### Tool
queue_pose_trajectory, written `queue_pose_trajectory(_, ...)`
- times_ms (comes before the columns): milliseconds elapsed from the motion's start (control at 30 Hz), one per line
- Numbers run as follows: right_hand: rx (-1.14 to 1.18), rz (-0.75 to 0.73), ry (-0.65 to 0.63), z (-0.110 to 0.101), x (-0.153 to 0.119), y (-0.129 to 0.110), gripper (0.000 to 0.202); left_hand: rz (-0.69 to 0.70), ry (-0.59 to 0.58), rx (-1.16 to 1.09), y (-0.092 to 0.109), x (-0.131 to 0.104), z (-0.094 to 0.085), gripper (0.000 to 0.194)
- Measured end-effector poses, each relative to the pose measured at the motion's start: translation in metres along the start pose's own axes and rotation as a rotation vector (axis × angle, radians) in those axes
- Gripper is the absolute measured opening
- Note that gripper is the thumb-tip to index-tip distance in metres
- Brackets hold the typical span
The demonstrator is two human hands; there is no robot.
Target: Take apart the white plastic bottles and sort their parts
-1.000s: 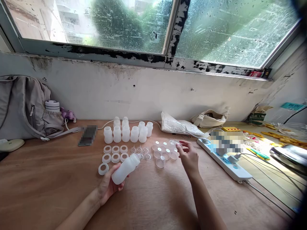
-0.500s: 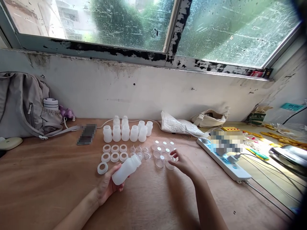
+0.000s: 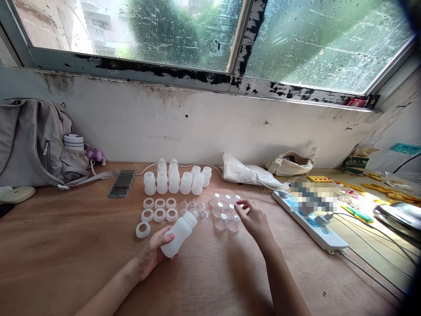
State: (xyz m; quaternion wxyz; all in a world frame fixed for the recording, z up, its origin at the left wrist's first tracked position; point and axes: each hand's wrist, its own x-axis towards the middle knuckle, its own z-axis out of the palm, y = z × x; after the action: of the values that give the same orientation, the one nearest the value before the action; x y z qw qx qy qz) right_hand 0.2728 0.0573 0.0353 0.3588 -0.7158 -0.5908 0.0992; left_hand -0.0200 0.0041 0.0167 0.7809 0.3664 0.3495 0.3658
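My left hand (image 3: 157, 251) is wrapped round a frosted white baby bottle (image 3: 179, 235), which tilts with its open threaded neck up and to the right. Over the right edge of a group of clear round covers (image 3: 220, 224), several with white dots, hovers my right hand (image 3: 253, 219). Its fingers are loosely bent and apart, and nothing shows between them. White screw rings (image 3: 159, 215) lie in rows left of the bottle's neck. Small clear nipple-like parts (image 3: 203, 214) lie behind the neck, some partly hidden by it.
Several upright frosted bottles (image 3: 174, 182) stand towards the wall. A phone-like dark slab (image 3: 121, 183) and a grey backpack (image 3: 36, 145) are on the left. A white power strip (image 3: 315, 230) with cables runs along the right, near a white padded bag (image 3: 248, 172).
My left hand and the bottle have shifted slightly to the right. My right hand has lifted slightly from the clear covers, with its fingers drawn back. The camera view has shifted a little.
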Motion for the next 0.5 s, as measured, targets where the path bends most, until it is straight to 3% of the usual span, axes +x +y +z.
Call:
queue_pose_trajectory(67,0.173,-0.058,-0.025,0.005,-0.006,-0.013,0.027,0.006,-0.018,0.047,0.001,-0.001,0.002,0.039)
queue_pose_trajectory(200,0.528,-0.149,-0.398,0.026,-0.030,-0.042,0.027,0.080,-0.024,0.210,-0.002,-0.001,0.004,0.040)
queue_pose_trajectory(333,0.646,-0.096,-0.705,0.047,-0.052,-0.060,0.030,0.247,0.106,0.560,-0.009,0.001,0.002,0.038)
queue_pose_trajectory(400,0.669,-0.046,-0.728,0.054,-0.059,-0.063,0.032,0.310,0.184,0.736,-0.012,0.002,-0.001,0.037)
queue_pose_trajectory(500,0.679,-0.008,-0.646,0.063,-0.066,-0.066,0.033,0.432,0.257,0.923,-0.018,0.002,-0.003,0.041)
